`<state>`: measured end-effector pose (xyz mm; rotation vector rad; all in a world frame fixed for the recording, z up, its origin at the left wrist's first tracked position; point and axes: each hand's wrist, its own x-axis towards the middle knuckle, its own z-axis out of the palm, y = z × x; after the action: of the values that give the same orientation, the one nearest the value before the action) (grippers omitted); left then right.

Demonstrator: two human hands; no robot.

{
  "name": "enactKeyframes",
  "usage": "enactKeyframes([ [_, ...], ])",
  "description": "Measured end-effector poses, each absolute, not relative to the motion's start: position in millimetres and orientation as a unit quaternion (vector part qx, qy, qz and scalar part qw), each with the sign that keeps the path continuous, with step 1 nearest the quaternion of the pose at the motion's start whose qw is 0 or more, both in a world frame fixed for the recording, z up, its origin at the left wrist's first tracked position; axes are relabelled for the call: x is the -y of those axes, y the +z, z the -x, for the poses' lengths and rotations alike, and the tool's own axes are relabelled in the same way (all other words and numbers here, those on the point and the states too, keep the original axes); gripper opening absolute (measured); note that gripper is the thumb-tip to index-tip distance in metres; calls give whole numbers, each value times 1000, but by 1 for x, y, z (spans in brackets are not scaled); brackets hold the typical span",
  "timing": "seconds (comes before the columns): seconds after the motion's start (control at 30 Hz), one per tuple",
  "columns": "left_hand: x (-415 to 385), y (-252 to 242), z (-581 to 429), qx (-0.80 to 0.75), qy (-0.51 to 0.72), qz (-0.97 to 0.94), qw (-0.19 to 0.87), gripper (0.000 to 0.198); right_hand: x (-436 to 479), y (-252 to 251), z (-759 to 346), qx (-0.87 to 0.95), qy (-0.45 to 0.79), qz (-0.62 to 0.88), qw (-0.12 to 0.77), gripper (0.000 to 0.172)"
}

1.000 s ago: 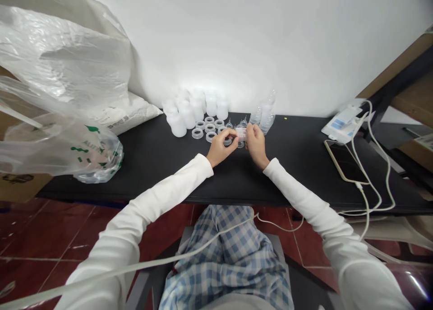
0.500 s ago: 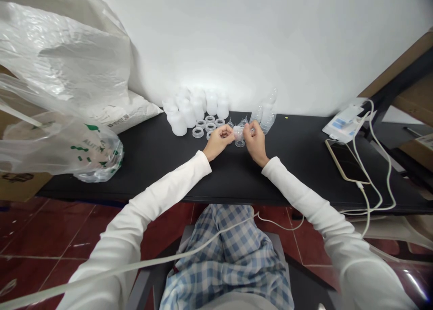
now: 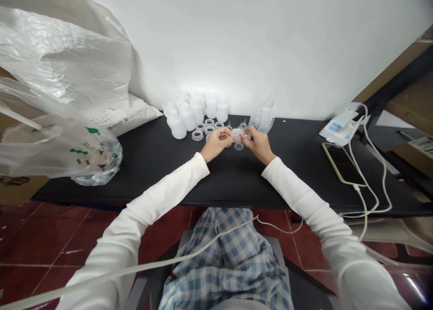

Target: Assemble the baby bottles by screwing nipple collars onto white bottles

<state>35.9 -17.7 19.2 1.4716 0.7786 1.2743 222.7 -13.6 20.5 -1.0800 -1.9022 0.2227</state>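
My left hand (image 3: 215,144) and my right hand (image 3: 257,143) meet above the black table (image 3: 152,165), both pinched on one small clear plastic piece (image 3: 238,135) held between their fingertips. A clear ring (image 3: 238,146) lies on the table just under them. Behind the hands lie several more clear rings (image 3: 204,129) and small clear teats (image 3: 244,122). Several white plastic bottles (image 3: 189,111) stand at the back by the wall. Clear bottles (image 3: 264,117) stand to their right.
A big plastic bag (image 3: 61,93) with green print fills the table's left end. At the right lie a phone (image 3: 342,164), a white power strip (image 3: 340,125) and white cables (image 3: 372,165). A white wall (image 3: 237,43) backs the table. My checked trousers (image 3: 226,260) show below.
Both hands have stayed together on the clear piece, shifting slightly and turning it between the fingers. The camera has tilted a little.
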Motion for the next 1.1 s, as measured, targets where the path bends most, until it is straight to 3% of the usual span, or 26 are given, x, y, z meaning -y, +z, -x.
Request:
enactKeyframes([
  [0.27,19,9,-42,-348,578,-584,452,18,15,15,-222,791,124,393,452,53],
  [0.4,20,6,-43,-327,577,-610,434,21,13,18,-223,773,117,417,463,47],
  [0.6,29,5,-43,-319,563,-724,240,9,23,23,-210,694,147,476,520,55],
  [0.7,31,4,-42,-338,561,-729,197,10,30,27,-203,666,163,491,537,57],
  [0.97,29,7,-40,-347,563,-699,272,9,32,24,-198,671,214,501,504,60],
  [1.1,25,8,-42,-336,564,-660,367,16,31,21,-198,675,199,521,483,62],
])
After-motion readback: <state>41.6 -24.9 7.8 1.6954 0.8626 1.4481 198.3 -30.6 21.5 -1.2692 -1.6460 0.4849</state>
